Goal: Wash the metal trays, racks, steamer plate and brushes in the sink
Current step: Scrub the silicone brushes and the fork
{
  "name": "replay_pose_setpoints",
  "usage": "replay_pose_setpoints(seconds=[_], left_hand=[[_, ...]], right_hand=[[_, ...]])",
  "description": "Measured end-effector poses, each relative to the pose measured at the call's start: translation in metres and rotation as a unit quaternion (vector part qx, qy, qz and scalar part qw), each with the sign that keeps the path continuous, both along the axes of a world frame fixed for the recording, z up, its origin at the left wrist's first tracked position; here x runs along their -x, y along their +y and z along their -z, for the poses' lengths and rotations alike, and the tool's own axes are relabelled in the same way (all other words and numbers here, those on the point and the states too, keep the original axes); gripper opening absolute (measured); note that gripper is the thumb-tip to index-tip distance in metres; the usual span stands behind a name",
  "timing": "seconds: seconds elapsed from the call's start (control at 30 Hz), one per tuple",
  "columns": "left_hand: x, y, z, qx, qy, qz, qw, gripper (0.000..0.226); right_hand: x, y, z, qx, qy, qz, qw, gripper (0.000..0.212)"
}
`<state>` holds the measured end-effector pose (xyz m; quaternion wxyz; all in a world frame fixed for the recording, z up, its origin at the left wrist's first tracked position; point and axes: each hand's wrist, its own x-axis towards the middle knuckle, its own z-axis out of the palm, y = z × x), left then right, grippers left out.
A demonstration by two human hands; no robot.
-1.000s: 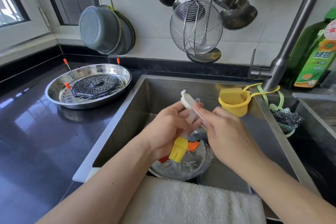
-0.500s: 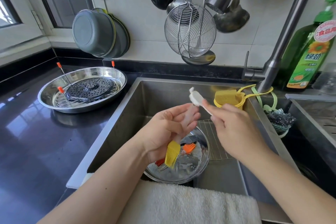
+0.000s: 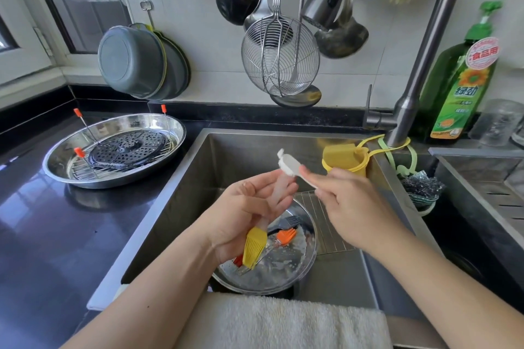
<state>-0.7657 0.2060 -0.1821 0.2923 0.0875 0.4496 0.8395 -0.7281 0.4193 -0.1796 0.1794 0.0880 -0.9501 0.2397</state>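
Brushes only partly done: your left hand grips the yellow brush over the sink, right hand pinches a white scrubber. Tray with orange brush waits below; counter tray with steamer plate looks washed.

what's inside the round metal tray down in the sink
In the round metal tray lie an orange-bristled brush and a dark-bristled brush, amid white residue. The left hand and its yellow brush cover the tray's left part.
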Motion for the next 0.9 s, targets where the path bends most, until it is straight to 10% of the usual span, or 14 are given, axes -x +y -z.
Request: replay_pose_setpoints(seconds=[0.13, 0.3, 0.9], left_hand=[[0.002, -0.002, 0.000, 0.008, 0.014, -0.010, 1.000, 0.072], [-0.002, 0.001, -0.002, 0.003, 0.007, -0.003, 1.000, 0.077], [-0.004, -0.001, -0.006, -0.023, 0.027, 0.008, 0.999, 0.084]], right_hand=[[-0.015, -0.012, 0.006, -0.005, -0.039, -0.114, 0.993, 0.054], [0.000, 0.000, -0.003, -0.004, -0.005, -0.005, 1.000, 0.055], [-0.011, -0.002, 0.007, 0.031, 0.004, -0.090, 0.995, 0.058]])
